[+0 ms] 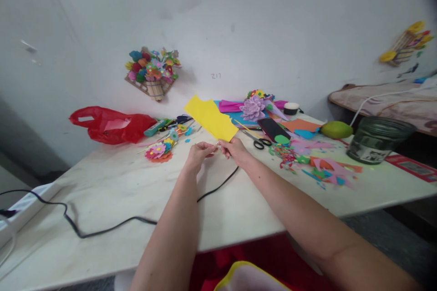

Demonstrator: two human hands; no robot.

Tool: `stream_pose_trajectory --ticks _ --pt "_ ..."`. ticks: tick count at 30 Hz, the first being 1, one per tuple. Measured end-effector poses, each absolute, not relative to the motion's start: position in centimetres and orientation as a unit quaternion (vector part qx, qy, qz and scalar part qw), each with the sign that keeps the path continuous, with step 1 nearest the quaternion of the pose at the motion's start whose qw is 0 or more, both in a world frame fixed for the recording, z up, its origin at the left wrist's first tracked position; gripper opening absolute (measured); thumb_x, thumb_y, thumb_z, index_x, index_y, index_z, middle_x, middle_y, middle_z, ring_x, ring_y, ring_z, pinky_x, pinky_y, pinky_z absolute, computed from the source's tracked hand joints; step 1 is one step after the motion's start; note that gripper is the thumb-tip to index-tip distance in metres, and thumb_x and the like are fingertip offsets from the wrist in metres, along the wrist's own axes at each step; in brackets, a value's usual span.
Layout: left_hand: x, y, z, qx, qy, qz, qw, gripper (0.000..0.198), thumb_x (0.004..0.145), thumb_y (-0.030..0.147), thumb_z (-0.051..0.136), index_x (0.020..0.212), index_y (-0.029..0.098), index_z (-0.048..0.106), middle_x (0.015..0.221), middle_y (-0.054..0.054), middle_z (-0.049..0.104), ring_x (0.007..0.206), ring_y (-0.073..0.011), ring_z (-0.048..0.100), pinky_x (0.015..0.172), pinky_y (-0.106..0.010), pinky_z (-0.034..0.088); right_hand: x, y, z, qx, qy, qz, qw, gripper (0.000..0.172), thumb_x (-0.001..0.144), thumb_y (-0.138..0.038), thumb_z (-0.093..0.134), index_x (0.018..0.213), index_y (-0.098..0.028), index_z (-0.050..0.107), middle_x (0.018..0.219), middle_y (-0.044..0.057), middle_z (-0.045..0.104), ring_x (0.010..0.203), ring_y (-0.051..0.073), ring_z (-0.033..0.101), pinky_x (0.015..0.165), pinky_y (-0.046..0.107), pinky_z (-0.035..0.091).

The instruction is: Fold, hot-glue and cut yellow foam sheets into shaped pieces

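A yellow craft sheet (211,118) with a notched far edge rises from my right hand (232,149), whose closed fingers grip its lower corner. Close beside it, my left hand (200,151) is closed in a pinch. Something small and whitish shows between the two sets of fingertips, too small to name. Black-handled scissors (262,143) lie to the right of my right hand. To the left of my hands are colourful cut-out flowers (160,150) on the table.
A red plastic bag (112,125) lies at the back left of the white table (112,191). A black cable (102,233) runs across and under my arms. At the right are a phone (273,128), colourful scraps (327,170), a yellow-green fruit (336,130) and a dark glass jar (375,141).
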State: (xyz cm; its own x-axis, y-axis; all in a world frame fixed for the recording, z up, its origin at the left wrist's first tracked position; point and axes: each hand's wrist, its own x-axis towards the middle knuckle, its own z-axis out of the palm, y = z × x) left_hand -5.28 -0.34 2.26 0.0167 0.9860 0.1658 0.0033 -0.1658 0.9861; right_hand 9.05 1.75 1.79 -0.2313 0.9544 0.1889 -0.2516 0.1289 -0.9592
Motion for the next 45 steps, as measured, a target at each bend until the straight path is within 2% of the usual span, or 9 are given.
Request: stream_pose_trajectory --ticks 10,15,19,23,26,30,35,39,45 --pt "-5.2 -0.6 2.5 0.553 0.441 0.521 0.477 0.035 0.059 0.047 0.066 0.069 0.014 0.060 0.073 -0.006 0.065 0.068 -0.0138 0.058 0.064 -0.026 0.045 9.0 1.8 1.7 -0.329 -0.534 0.573 0.527 0.022 0.067 -0.034 0.060 0.066 -0.012 0.056 0.041 -0.005 0.048 0.031 0.003 0.035 0.029 0.016 0.026" --pt "-5.2 -0.4 2.4 0.553 0.439 0.537 0.462 0.041 0.063 0.054 0.060 0.074 0.015 0.056 0.067 -0.003 0.063 0.054 -0.0087 0.053 0.048 -0.019 0.038 8.9 1.9 1.5 -0.317 -0.562 0.580 0.497 0.022 0.066 -0.035 0.061 0.066 -0.013 0.057 0.041 -0.005 0.049 0.031 0.004 0.035 0.028 0.016 0.027" --pt "-5.4 0.3 1.9 0.553 0.456 0.563 0.412 0.044 0.064 0.056 0.057 0.052 0.014 0.050 0.040 0.002 0.049 0.035 -0.0044 0.036 0.038 -0.019 0.026 8.8 1.6 1.3 -0.312 -0.593 0.586 0.455 0.020 0.066 -0.032 0.062 0.068 -0.013 0.057 0.042 -0.005 0.050 0.030 0.003 0.034 0.028 0.015 0.026" --pt "-5.5 0.6 1.8 0.544 0.478 0.593 0.353 0.046 0.063 0.053 0.060 0.039 0.017 0.044 0.033 0.003 0.040 0.033 -0.0048 0.031 0.038 -0.022 0.023 8.6 1.4 1.2 -0.320 -0.619 0.580 0.422 0.019 0.067 -0.031 0.060 0.065 -0.013 0.056 0.041 -0.005 0.049 0.030 0.003 0.033 0.028 0.016 0.026" --pt "-5.4 0.5 2.1 0.531 0.516 0.607 0.288 0.046 0.062 0.051 0.061 0.036 0.018 0.043 0.031 0.003 0.039 0.032 -0.0057 0.031 0.038 -0.023 0.023 8.7 2.0 1.2 -0.366 -0.596 0.535 0.474 0.017 0.070 -0.032 0.057 0.065 -0.015 0.054 0.047 -0.004 0.052 0.033 0.004 0.036 0.031 0.017 0.029" --pt "-5.4 0.6 2.2 0.523 0.563 0.604 0.209 0.042 0.058 0.047 0.065 0.034 0.018 0.045 0.032 0.001 0.042 0.035 -0.0079 0.038 0.040 -0.023 0.024 9.5 3.0 1.4 -0.445 -0.547 0.367 0.607 0.016 0.067 -0.032 0.057 0.076 -0.019 0.058 0.066 -0.001 0.059 0.050 0.008 0.048 0.041 0.017 0.036" --pt "-5.3 0.7 2.0 0.542 0.578 0.591 0.150 0.037 0.057 0.042 0.067 0.034 0.018 0.049 0.033 0.000 0.046 0.037 -0.0094 0.043 0.042 -0.022 0.028 9.6 2.6 2.0 -0.395 -0.595 0.332 0.616 0.019 0.073 -0.036 0.051 0.070 -0.019 0.058 0.062 -0.001 0.056 0.052 0.010 0.047 0.045 0.019 0.035" --pt "-5.0 0.6 2.2 0.564 0.573 0.572 0.162 0.038 0.056 0.042 0.068 0.034 0.018 0.048 0.033 0.002 0.044 0.036 -0.0078 0.040 0.040 -0.021 0.027 9.2 1.6 2.6 -0.332 -0.640 0.385 0.576 0.023 0.073 -0.039 0.052 0.069 -0.018 0.059 0.060 -0.001 0.054 0.046 0.007 0.041 0.043 0.019 0.032" --pt "-4.7 0.2 2.5 0.596 0.508 0.552 0.287 0.039 0.051 0.047 0.069 0.040 0.016 0.050 0.034 0.004 0.041 0.035 -0.0054 0.033 0.038 -0.021 0.022 9.6 0.6 3.6 -0.266 -0.671 0.472 0.507 0.030 0.073 -0.042 0.053 0.071 -0.015 0.064 0.053 -0.001 0.053 0.039 0.006 0.035 0.038 0.019 0.024"
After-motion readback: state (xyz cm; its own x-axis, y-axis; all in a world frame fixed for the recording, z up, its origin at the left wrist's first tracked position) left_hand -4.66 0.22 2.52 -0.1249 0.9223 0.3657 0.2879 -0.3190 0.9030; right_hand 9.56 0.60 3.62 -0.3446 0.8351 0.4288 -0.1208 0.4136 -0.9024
